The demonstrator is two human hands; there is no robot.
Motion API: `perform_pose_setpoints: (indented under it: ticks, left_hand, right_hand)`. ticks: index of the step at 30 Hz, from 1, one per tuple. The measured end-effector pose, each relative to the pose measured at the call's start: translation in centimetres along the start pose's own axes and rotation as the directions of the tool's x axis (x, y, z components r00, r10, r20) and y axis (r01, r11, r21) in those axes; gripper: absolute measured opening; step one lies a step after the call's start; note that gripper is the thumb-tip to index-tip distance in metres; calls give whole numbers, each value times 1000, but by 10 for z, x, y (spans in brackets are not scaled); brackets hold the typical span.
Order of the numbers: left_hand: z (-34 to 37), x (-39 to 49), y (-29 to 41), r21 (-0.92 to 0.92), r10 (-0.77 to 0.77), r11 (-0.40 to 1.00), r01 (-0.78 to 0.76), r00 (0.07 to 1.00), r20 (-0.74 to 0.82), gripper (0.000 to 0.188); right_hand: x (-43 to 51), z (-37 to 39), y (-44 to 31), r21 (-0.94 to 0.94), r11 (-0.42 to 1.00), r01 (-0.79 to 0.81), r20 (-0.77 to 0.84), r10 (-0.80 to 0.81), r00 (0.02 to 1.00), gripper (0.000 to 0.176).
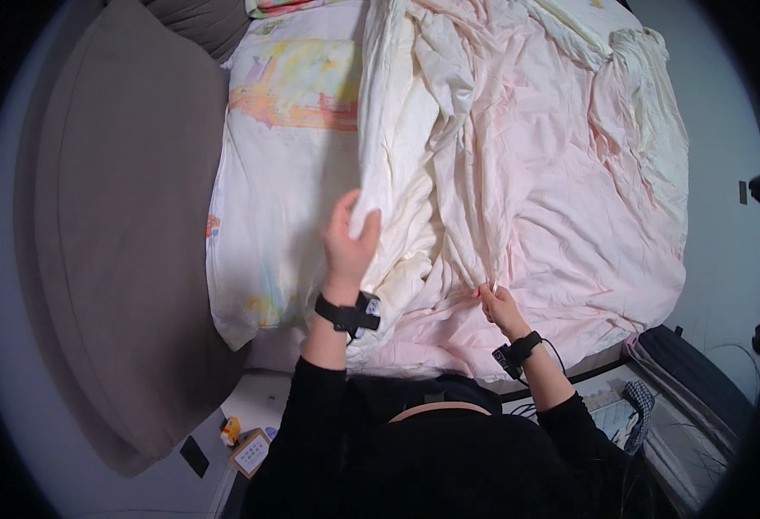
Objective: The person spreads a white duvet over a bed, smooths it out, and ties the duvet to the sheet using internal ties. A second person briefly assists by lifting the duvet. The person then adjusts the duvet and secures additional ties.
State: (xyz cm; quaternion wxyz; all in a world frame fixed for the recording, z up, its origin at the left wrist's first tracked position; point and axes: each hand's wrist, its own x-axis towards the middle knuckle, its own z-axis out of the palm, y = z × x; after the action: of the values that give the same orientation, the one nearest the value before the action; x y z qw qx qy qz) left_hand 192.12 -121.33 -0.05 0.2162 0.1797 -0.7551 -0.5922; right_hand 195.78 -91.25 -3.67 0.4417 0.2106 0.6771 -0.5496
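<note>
In front of me, a rumpled duvet cover (548, 149), pale pink and cream, lies over a bed. Its cream side (393, 149) is gathered in long folds. My left hand (349, 243) is at the left edge of these folds, slightly blurred. White fabric shows between its thumb and fingers, but whether they grip it is unclear. My right hand (503, 310) pinches gathered pink fabric near the bed's front edge, and taut folds run away from its fingertips. Each wrist wears a black strap with a small device.
A white sheet (276, 175) with a colourful print lies left of the folds. Along the left stands a grey upholstered headboard or cushion (127, 214). Below right are a dark padded object (691, 370) and a checked cloth (639, 415). A small framed card (250, 452) with writing is below left.
</note>
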Motion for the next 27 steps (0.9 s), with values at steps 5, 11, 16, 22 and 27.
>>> perform_pose_setpoints:
  ticks: [5,11,16,22,27]
  left_hand:
    - [13,-22,-2,-427,-495,782,454,869,16,29]
    - [18,-34,0,-80,-301,950,301,953,12,17]
    - [24,-35,8,-66,-315,944,323,943,111,18]
    - [28,-37,16,-26,-320,944,330,928,191,15]
    - [28,-40,17,-11,-304,949,316,923,237,13]
  right_hand:
    - [7,17,-45,-142,976,166,-65,-176,982,28]
    - [30,49,-113,-115,901,418,-18,-423,906,24]
    - [60,72,-161,-51,840,540,-55,-543,838,23]
    - [110,85,-231,-150,643,751,-257,-758,599,27]
    - [138,86,-287,-307,635,709,-267,-772,577,28]
